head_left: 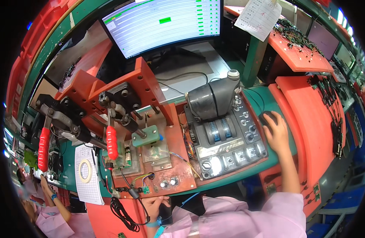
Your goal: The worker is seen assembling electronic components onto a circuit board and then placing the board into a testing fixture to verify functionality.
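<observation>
At the right of the bench my right hand (278, 135) lies over a black computer mouse (266, 116), fingers draped on its top. My left hand (152, 207) rests at the front edge of the red fixture board (182, 174), fingers loosely apart and nothing visible in them. A black cable (123, 216) hangs in a coil beside that hand. Two toggle clamps with red handles (112, 142) stand on the fixture, one plunger against a pale green block (146, 136). Right of the fixture sits a dark control panel (230, 142) with a lever, wheels and knobs.
A lit monitor (162, 27) stands at the back. Left of the fixture, a tape roll (85, 171) lies on a printed sheet (87, 190). Red trays (309, 119) at the right hold black cables (335, 115). Another person's arm (57, 204) shows at far left.
</observation>
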### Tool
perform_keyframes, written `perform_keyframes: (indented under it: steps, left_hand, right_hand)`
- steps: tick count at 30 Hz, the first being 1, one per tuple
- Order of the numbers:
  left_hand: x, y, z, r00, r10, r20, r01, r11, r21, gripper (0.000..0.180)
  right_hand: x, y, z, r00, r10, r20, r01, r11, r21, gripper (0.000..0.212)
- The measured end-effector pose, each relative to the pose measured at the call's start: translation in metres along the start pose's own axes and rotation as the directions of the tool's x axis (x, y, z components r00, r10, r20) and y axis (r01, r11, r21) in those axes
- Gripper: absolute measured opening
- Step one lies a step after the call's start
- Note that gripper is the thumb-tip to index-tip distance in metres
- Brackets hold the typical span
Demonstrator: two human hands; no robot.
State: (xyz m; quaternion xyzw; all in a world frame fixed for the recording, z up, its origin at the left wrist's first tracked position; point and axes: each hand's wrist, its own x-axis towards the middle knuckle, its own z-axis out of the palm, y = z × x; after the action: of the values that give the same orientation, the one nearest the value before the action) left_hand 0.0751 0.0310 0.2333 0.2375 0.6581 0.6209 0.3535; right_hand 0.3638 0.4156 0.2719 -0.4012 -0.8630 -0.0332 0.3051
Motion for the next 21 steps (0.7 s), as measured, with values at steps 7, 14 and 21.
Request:
perform_keyframes:
  steps: [7,14,21]
  left_hand:
    - [0.0000,-0.0016,-0.0002,1.000,-0.007,-0.014,0.007,1.000,0.010,0.022]
    - [-0.0022,-0.0012,0.0020,1.000,0.014,-0.021,-0.014,1.000,-0.009,0.022]
    - [-0.0027,-0.0015,0.0036,0.999,0.008,-0.034,-0.009,1.000,-0.023,0.022]
  right_hand:
    - [-0.0004,-0.0015,0.0007,1.000,0.003,-0.006,-0.003,1.000,-0.006,0.043]
    - [-0.0010,-0.0007,0.0015,1.000,0.005,-0.011,-0.005,1.000,-0.030,0.043]
    - [-0.0014,-0.0001,0.0032,1.000,0.002,-0.017,-0.003,1.000,-0.009,0.043]
